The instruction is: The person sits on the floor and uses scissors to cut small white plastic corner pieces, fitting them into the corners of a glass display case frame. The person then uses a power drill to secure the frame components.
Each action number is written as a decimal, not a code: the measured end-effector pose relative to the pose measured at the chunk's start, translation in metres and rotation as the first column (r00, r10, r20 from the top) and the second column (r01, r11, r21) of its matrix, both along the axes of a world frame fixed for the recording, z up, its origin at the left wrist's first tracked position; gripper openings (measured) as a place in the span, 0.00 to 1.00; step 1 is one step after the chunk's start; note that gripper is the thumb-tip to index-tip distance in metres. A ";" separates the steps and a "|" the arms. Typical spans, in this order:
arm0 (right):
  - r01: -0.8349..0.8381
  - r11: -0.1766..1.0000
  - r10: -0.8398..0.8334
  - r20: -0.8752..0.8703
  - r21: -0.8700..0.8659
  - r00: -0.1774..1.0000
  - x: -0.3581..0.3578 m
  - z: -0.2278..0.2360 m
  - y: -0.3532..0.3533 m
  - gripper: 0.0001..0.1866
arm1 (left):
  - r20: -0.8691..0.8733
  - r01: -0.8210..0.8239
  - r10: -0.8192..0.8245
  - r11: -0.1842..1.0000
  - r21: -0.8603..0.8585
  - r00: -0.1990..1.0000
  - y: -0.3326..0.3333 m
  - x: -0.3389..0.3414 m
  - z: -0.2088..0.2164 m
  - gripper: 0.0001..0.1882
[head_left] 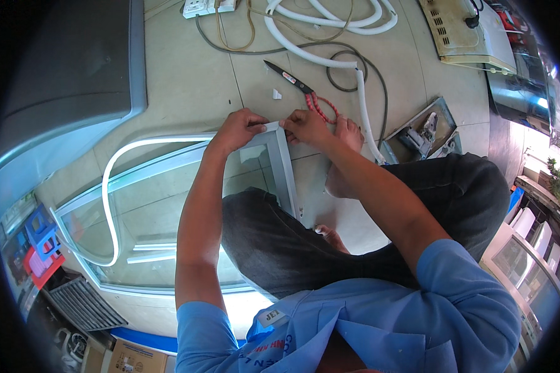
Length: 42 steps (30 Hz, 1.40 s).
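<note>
One glass panel (284, 176), framed, flat on the floor; wearer's left leg (258, 239) crosses over its right part.

Strip (107, 193): long, white. Follows the far edge toward the far right corner; further left it bows off into a free loop over the glass. My read: corner stretch in work, loop not laid on, so most of that run looks left to do. Can't tell how firmly the corner sits.

Scissors (305, 87): on tile beyond the hands, red handle by the right foot (350, 133), unused.

Left hand (238, 129): thumb and fingers pinched on strip at the corner, no gap.
Right hand (306, 127): just beside, also pinched, seemingly on strip; exact contact hidden.

Two short white pieces (157, 246): at the glass; on or under, can't tell.

White scrap (276, 94): near scissors.
</note>
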State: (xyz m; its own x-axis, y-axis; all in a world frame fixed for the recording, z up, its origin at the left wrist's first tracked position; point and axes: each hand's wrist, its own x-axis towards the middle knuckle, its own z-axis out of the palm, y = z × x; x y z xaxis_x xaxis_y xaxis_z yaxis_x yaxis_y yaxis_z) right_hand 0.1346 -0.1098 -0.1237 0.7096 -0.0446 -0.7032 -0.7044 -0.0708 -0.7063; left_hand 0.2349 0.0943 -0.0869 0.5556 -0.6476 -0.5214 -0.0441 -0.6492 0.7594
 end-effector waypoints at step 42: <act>-0.181 0.550 0.351 0.030 -0.815 0.936 0.002 0.017 -0.030 0.16 | 0.274 -0.047 0.062 0.997 -0.059 0.960 0.004 -0.024 -0.014 0.20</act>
State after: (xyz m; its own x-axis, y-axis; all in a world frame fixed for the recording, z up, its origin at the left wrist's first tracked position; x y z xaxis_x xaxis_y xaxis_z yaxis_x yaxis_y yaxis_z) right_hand 0.1369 -0.1400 -0.1062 0.8849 -0.3081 -0.3494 -0.4328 -0.8213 -0.3717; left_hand 0.2110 0.0988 -0.1007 0.7082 -0.6345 -0.3096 -0.2221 -0.6165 0.7554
